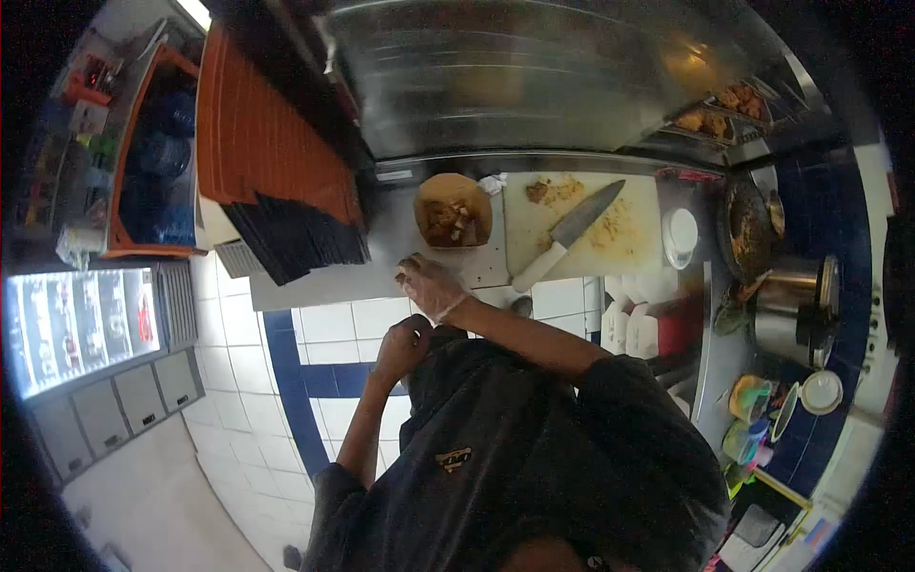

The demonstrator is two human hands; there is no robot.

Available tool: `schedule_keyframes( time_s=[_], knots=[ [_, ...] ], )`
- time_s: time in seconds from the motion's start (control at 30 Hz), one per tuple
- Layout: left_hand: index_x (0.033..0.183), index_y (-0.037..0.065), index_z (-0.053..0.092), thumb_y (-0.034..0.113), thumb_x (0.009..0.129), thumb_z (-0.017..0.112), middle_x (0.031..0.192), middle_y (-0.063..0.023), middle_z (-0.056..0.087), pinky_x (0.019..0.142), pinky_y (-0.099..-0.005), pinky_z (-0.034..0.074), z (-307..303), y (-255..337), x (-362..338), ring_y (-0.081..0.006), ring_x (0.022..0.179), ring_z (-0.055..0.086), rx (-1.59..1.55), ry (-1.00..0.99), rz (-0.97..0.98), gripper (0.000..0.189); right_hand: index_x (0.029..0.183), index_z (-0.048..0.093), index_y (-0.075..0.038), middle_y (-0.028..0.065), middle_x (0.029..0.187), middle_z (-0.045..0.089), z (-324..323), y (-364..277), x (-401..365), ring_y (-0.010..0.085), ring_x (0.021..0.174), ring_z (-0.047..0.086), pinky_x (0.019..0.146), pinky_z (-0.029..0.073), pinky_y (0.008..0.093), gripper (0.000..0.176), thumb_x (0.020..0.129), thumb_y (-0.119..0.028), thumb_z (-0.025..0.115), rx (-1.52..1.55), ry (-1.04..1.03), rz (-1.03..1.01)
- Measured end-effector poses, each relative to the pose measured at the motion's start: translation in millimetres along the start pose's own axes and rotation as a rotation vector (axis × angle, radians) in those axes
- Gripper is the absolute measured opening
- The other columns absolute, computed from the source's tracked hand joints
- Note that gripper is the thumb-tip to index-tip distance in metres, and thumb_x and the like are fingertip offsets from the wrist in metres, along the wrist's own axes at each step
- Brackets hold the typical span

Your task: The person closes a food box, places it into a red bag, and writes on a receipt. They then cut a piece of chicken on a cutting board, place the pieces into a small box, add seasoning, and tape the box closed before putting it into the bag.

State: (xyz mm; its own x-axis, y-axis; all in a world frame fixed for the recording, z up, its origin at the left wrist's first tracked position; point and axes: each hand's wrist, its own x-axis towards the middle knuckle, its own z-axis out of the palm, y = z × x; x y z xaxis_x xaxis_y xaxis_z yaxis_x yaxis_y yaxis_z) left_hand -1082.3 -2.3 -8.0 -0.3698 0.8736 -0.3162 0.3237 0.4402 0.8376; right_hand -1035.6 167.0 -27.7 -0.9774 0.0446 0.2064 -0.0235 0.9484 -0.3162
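My right hand (429, 288), in a clear glove, is held at the counter's front edge with its fingers curled together; what is in them, if anything, I cannot make out. Just beyond it stands an open brown cardboard food box (428, 202) with chopped pieces of food inside. My left hand (404, 347) is bare and closed, close to the dark shirt and below the counter edge; its fingers hide anything in them. Right of the box, a large knife (586, 215) lies across a white cutting board (648, 229), its handle toward me. Browned scraps of food (610, 229) are spread over the board.
A tall stack of orange-and-black folded cardboard (276, 143) rises at the left end of the counter (376, 219). White round lids (681, 232), a blackened pan (745, 229) and a metal pot (789, 310) stand on the right. A lit drinks fridge (81, 324) is at far left.
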Motion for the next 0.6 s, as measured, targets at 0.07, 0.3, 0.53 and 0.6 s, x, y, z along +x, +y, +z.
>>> schedule_keyframes(
  time_s=[0.07, 0.3, 0.53, 0.6],
  knots=[
    [0.093, 0.001, 0.067, 0.004, 0.084, 0.06, 0.094, -0.0154, 0.071, 0.07, -0.0401, 0.056, -2.4, 4.7, 9.0, -0.0308, 0.079, 0.07, 0.006, -0.008, 0.049, 0.012, 0.101, 0.066, -0.002, 0.0105, 0.113, 0.057, -43.5, -4.0, -2.4, 0.0284, 0.109, 0.054, 0.092, 0.051, 0.0409, 0.023, 0.083, -0.016, 0.06, 0.076, 0.186, 0.028],
    [0.097, -0.002, 0.064, 0.006, 0.088, 0.06, 0.09, -0.0177, 0.07, 0.07, -0.0386, 0.056, 18.5, 48.1, 29.7, -0.0318, 0.077, 0.07, -0.009, -0.006, 0.131, 0.012, 0.114, 0.063, -0.006, 0.0141, 0.12, 0.057, -129.9, 29.2, -4.8, 0.0329, 0.106, 0.06, 0.089, 0.054, 0.0412, 0.033, 0.082, -0.001, 0.061, 0.018, 0.277, 0.512],
    [0.11, 0.003, 0.061, 0.01, 0.093, 0.06, 0.1, -0.0147, 0.068, 0.069, -0.0385, 0.054, 61.9, 127.2, 77.7, -0.0259, 0.084, 0.067, -0.313, 0.151, 0.308, 0.018, 0.125, 0.058, -0.002, 0.0154, 0.12, 0.064, -127.7, 54.9, -149.9, 0.0268, 0.108, 0.064, 0.099, 0.049, 0.0392, 0.038, 0.095, -0.024, 0.062, 0.888, 0.542, 0.533],
    [0.112, 0.004, 0.06, 0.01, 0.094, 0.06, 0.103, -0.014, 0.067, 0.068, -0.0366, 0.054, 71.2, 144.7, 95.6, -0.0232, 0.085, 0.066, -0.46, 0.143, 0.355, 0.019, 0.129, 0.056, 0.002, 0.0181, 0.126, 0.062, -161.5, 48.9, -161.4, 0.0285, 0.111, 0.063, 0.102, 0.047, 0.038, 0.043, 0.097, -0.027, 0.06, 1.444, 0.223, 1.102]
  ],
)
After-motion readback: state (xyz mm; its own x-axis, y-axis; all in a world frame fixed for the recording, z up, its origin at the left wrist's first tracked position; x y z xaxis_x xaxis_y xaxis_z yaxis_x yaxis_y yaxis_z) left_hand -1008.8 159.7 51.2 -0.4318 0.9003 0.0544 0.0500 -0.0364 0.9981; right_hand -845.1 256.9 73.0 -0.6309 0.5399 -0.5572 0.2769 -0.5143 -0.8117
